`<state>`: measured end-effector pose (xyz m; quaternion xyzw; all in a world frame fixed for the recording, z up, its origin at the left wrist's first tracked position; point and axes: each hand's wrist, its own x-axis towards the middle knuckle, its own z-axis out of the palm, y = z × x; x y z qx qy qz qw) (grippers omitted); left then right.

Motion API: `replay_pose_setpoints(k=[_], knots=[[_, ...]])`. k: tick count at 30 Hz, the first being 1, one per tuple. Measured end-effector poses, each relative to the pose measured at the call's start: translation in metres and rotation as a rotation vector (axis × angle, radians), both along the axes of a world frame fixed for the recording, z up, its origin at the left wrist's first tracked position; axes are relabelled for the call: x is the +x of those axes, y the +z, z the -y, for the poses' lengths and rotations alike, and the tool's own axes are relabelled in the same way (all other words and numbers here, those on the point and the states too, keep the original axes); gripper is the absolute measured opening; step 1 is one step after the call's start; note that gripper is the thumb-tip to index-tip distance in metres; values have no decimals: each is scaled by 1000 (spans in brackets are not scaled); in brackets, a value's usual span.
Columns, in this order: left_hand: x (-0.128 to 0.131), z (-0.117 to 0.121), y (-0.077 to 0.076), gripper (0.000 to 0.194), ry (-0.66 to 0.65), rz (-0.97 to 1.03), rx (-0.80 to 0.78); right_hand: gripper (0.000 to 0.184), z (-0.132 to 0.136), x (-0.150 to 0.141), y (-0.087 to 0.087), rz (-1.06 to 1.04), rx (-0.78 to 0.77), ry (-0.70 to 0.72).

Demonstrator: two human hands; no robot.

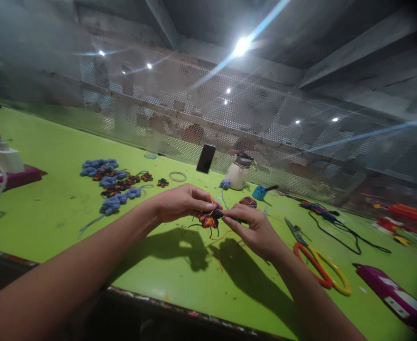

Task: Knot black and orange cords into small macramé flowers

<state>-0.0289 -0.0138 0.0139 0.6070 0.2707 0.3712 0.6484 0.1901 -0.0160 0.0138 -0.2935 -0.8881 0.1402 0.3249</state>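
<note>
Between my hands, above the green table, is a small crocheted piece (209,220) in orange, black and dark yarn, with loose ends hanging from it. My left hand (185,202) pinches it from above with thumb and fingers. At its right side, my right hand (253,227) is closed, thumb against forefinger, by the dark part of the piece; a slim tool may lie in that hand but I cannot make it out. Behind the right hand sits a ball of multicoloured yarn (248,202). An orange strand (220,258) trails down below the piece.
Blue and multicoloured crocheted flowers (112,203) lie at the left. Scissors (315,265) with red and yellow handles are at the right, near a purple power strip (389,291). Farther back are a phone (206,158), a jug (239,173) and a blue pot (259,192).
</note>
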Motion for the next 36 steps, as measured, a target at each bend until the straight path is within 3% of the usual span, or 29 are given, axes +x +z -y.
replay_pose_setpoints(k=[12, 21, 26, 36], knots=[[5, 6, 4, 24, 28, -14, 142, 20, 1, 2, -2, -15, -15, -11], [15, 9, 6, 14, 236, -19, 244, 19, -1, 2, -5, -51, -91, -63], [13, 8, 5, 15, 195, -8, 192, 19, -3, 3, -6, -82, -139, -44], [17, 15, 10, 16, 162, -1, 184, 17, -1, 3, -4, -125, -34, 7]])
